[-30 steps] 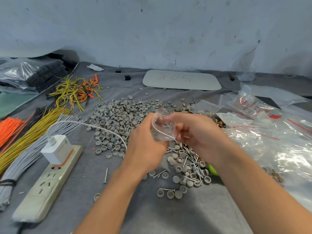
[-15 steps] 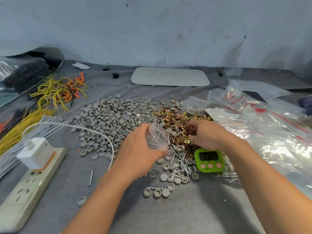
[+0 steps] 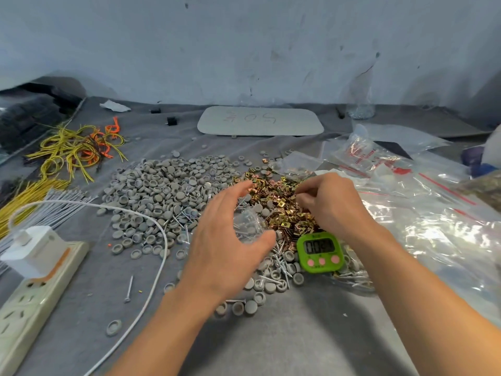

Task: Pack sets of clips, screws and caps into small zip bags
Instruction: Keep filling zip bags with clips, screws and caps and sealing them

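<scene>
A wide heap of grey round caps [image 3: 165, 191] covers the middle of the grey cloth. To its right lies a pile of gold metal clips [image 3: 282, 202], and silver screws [image 3: 273, 264] are scattered below both. My left hand [image 3: 227, 248] holds a small clear zip bag [image 3: 248, 223] between thumb and fingers, its mouth toward the clips. My right hand [image 3: 328, 204] is curled over the clip pile, its fingertips pinching at clips; what they hold is hidden.
A green digital timer [image 3: 320, 252] lies under my right wrist. Clear zip bags [image 3: 406, 213] are piled at the right. A power strip with a white charger [image 3: 35, 272] and cable sits at the left, beside yellow, orange and grey cable ties [image 3: 73, 150]. A white board [image 3: 260, 120] lies at the back.
My right hand left the bag and moved onto the clip pile. My left hand lowered the bag toward the clips. The timer came into sight.
</scene>
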`<act>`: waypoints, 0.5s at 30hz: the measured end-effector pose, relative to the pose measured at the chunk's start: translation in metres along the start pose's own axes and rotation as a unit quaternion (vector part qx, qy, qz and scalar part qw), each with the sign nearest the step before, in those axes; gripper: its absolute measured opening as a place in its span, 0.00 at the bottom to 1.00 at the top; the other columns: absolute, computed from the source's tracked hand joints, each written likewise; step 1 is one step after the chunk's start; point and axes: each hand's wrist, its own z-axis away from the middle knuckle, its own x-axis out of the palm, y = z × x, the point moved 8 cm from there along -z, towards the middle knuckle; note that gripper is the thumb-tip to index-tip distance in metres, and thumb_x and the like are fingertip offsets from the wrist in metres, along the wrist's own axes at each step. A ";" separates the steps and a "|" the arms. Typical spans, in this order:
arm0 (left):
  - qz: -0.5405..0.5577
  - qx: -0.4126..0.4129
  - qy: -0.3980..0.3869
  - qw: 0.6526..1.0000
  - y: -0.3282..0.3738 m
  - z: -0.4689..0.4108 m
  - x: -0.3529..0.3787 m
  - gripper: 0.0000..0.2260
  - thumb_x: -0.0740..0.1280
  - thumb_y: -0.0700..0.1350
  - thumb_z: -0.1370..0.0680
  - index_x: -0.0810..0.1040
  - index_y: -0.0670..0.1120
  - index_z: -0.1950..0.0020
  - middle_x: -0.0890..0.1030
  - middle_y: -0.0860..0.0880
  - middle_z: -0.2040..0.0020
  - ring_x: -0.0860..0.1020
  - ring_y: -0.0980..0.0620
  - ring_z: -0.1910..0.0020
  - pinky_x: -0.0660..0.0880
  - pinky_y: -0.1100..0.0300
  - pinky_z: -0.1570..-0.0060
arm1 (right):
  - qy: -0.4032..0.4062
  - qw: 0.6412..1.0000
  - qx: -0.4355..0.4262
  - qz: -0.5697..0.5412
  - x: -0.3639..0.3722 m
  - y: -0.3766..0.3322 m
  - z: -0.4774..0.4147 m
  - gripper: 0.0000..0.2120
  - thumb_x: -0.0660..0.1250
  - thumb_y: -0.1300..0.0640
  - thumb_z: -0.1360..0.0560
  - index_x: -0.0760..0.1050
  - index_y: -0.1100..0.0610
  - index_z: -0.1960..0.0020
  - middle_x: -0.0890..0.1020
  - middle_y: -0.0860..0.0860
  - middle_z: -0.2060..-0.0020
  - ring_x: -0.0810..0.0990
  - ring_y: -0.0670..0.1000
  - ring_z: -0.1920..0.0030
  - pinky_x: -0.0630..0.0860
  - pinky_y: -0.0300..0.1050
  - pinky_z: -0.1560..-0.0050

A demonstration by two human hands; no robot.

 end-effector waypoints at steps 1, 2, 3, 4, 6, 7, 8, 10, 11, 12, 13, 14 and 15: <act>0.005 -0.009 0.007 1.000 -0.003 -0.002 -0.002 0.31 0.72 0.61 0.29 0.64 0.69 0.28 0.71 0.70 0.36 0.66 0.76 0.37 0.58 0.75 0.42 | 0.008 1.000 -0.007 -0.021 -0.004 -0.002 0.002 0.05 0.73 0.54 0.21 0.87 0.49 0.49 0.87 0.47 0.58 0.82 0.44 0.59 0.78 0.41 0.57; 0.007 -0.017 0.013 1.000 -0.006 -0.003 -0.003 0.29 0.73 0.60 0.28 0.66 0.69 0.30 0.73 0.69 0.38 0.67 0.77 0.39 0.59 0.76 0.45 | 0.013 0.999 -0.016 -0.039 -0.007 -0.006 0.006 0.05 0.73 0.54 0.22 0.88 0.49 0.49 0.86 0.44 0.60 0.81 0.41 0.61 0.76 0.36 0.60; 0.012 -0.024 0.018 0.999 -0.009 -0.004 -0.004 0.26 0.74 0.59 0.28 0.68 0.70 0.32 0.74 0.70 0.40 0.68 0.76 0.40 0.60 0.76 0.46 | 0.013 0.998 -0.025 -0.061 -0.009 -0.011 0.010 0.04 0.74 0.54 0.22 0.88 0.48 0.50 0.85 0.42 0.62 0.81 0.39 0.62 0.74 0.33 0.62; 0.025 -0.029 0.022 0.999 -0.011 -0.005 -0.005 0.24 0.75 0.57 0.27 0.71 0.69 0.35 0.76 0.70 0.42 0.70 0.75 0.40 0.62 0.75 0.46 | 0.002 0.995 -0.029 -0.095 -0.009 -0.016 0.015 0.04 0.74 0.55 0.23 0.87 0.48 0.51 0.86 0.41 0.65 0.83 0.39 0.64 0.75 0.33 0.62; 0.075 -0.036 0.029 0.996 -0.014 -0.007 -0.006 0.21 0.77 0.52 0.27 0.77 0.66 0.37 0.79 0.69 0.45 0.75 0.71 0.42 0.68 0.73 0.45 | -0.055 0.977 -0.023 -0.206 -0.003 -0.028 0.027 0.04 0.75 0.57 0.25 0.87 0.49 0.52 0.87 0.47 0.66 0.86 0.44 0.64 0.80 0.41 0.58; 0.107 -0.040 0.027 0.993 -0.015 -0.008 -0.006 0.20 0.78 0.49 0.26 0.79 0.65 0.38 0.81 0.67 0.47 0.78 0.67 0.44 0.72 0.70 0.46 | -0.088 0.959 -0.017 -0.269 0.002 -0.036 0.033 0.05 0.75 0.60 0.25 0.87 0.51 0.53 0.87 0.50 0.65 0.87 0.48 0.63 0.81 0.43 0.59; 0.142 -0.044 0.021 0.989 -0.016 -0.009 -0.005 0.20 0.78 0.46 0.26 0.81 0.63 0.38 0.83 0.64 0.48 0.81 0.63 0.47 0.76 0.67 0.46 | -0.117 0.938 -0.010 -0.326 0.007 -0.043 0.039 0.06 0.75 0.62 0.26 0.86 0.53 0.52 0.88 0.52 0.64 0.87 0.49 0.63 0.81 0.41 0.60; 0.217 -0.052 0.004 0.975 -0.016 -0.011 -0.002 0.18 0.78 0.41 0.25 0.83 0.59 0.40 0.86 0.58 0.51 0.85 0.57 0.51 0.80 0.63 0.50 | -0.156 0.905 0.000 -0.396 0.016 -0.054 0.047 0.07 0.75 0.66 0.26 0.86 0.56 0.52 0.88 0.55 0.63 0.87 0.50 0.64 0.79 0.37 0.63; 0.252 -0.056 0.000 0.966 -0.016 -0.012 -0.002 0.17 0.77 0.39 0.25 0.84 0.57 0.42 0.87 0.55 0.53 0.86 0.55 0.53 0.80 0.63 0.53 | -0.162 0.898 0.002 -0.408 0.019 -0.057 0.049 0.07 0.75 0.67 0.27 0.86 0.57 0.53 0.87 0.56 0.63 0.86 0.49 0.65 0.79 0.38 0.63; 0.279 -0.060 0.004 0.959 -0.017 -0.012 -0.003 0.16 0.77 0.37 0.25 0.85 0.56 0.43 0.88 0.53 0.54 0.87 0.54 0.55 0.81 0.64 0.55 | -0.161 0.897 0.002 -0.411 0.021 -0.060 0.050 0.08 0.75 0.68 0.27 0.86 0.57 0.54 0.87 0.56 0.64 0.85 0.49 0.66 0.79 0.39 0.63; 0.296 -0.064 0.012 0.953 -0.018 -0.012 -0.005 0.16 0.77 0.36 0.26 0.86 0.55 0.45 0.88 0.53 0.55 0.87 0.53 0.55 0.81 0.65 0.57 | -0.156 0.900 0.001 -0.408 0.023 -0.061 0.051 0.08 0.75 0.69 0.28 0.86 0.57 0.55 0.87 0.56 0.65 0.85 0.49 0.66 0.79 0.41 0.62; 0.306 -0.068 0.021 0.949 -0.020 -0.012 -0.007 0.16 0.77 0.35 0.27 0.87 0.54 0.46 0.88 0.52 0.56 0.87 0.53 0.56 0.81 0.65 0.57 | -0.149 0.903 -0.003 -0.403 0.023 -0.064 0.051 0.09 0.76 0.70 0.29 0.86 0.56 0.56 0.87 0.56 0.65 0.84 0.49 0.66 0.79 0.43 0.61; 0.309 -0.072 0.031 0.948 -0.021 -0.012 -0.009 0.17 0.78 0.34 0.27 0.87 0.55 0.47 0.88 0.53 0.56 0.87 0.53 0.56 0.81 0.65 0.57 | -0.142 0.907 -0.011 -0.396 0.023 -0.066 0.051 0.11 0.77 0.71 0.31 0.86 0.55 0.57 0.87 0.56 0.66 0.85 0.50 0.66 0.79 0.43 0.61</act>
